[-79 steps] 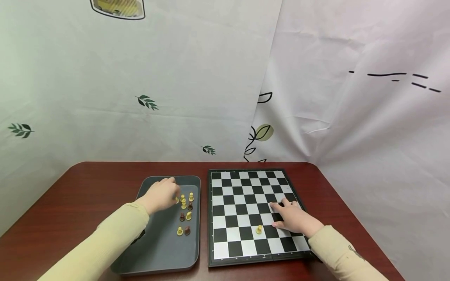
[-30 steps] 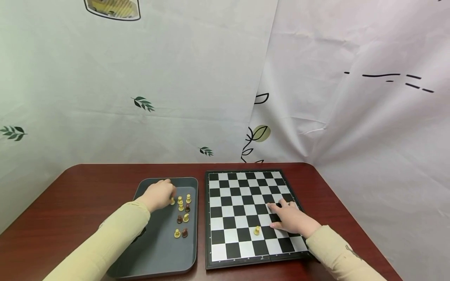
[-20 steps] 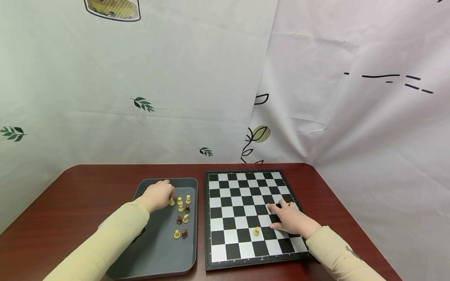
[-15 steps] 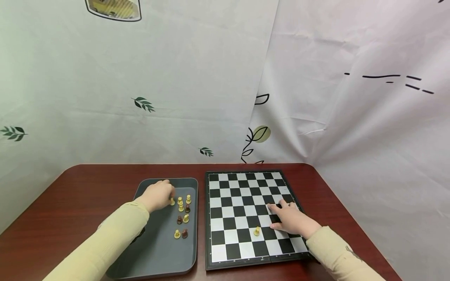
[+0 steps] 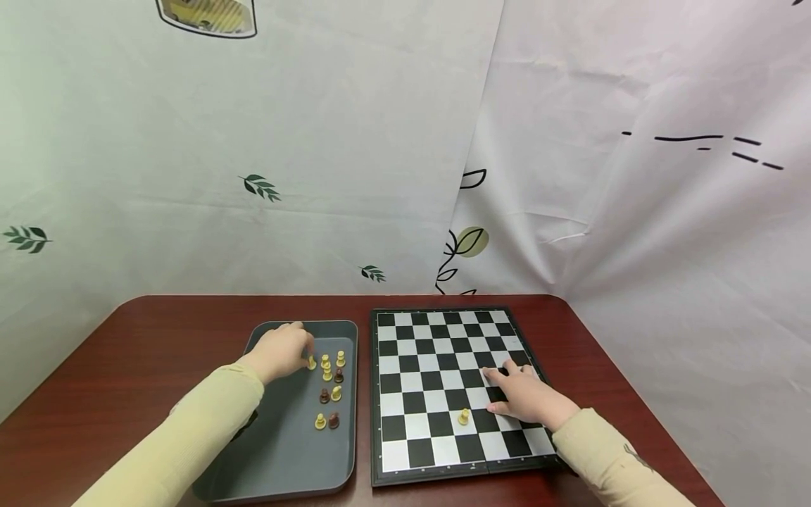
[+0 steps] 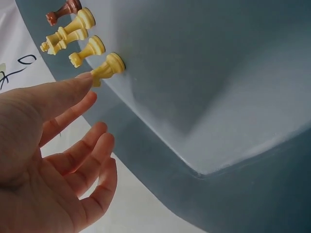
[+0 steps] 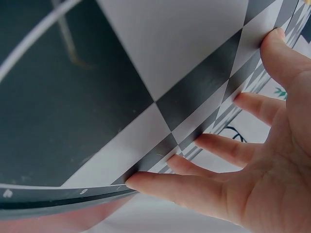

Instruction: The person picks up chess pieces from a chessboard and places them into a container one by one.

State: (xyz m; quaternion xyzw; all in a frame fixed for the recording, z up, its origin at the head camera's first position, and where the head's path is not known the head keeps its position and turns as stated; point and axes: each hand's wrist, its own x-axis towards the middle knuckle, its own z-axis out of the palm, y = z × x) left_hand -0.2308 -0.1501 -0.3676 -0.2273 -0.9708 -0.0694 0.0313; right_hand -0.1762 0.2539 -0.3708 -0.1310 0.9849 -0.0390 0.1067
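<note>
In the tray, my left hand pinches the head of a yellow chess piece between thumb and index finger. The piece stands with its base on the tray floor; its head is partly hidden by the thumb. The other fingers of that hand are loosely bent. Several yellow pieces and a few brown pieces stand to its right. My right hand rests with spread fingertips on the right side of the chessboard. One yellow chess piece stands on the board, left of that hand.
Tray and chessboard lie side by side on a dark red-brown table, with a narrow strip between them. A pale printed cloth hangs behind the table and along its right side.
The left hand has shifted very slightly left, so more of the yellow piece at its fingertips shows. The view has turned a little. The right hand and other pieces stay put.
</note>
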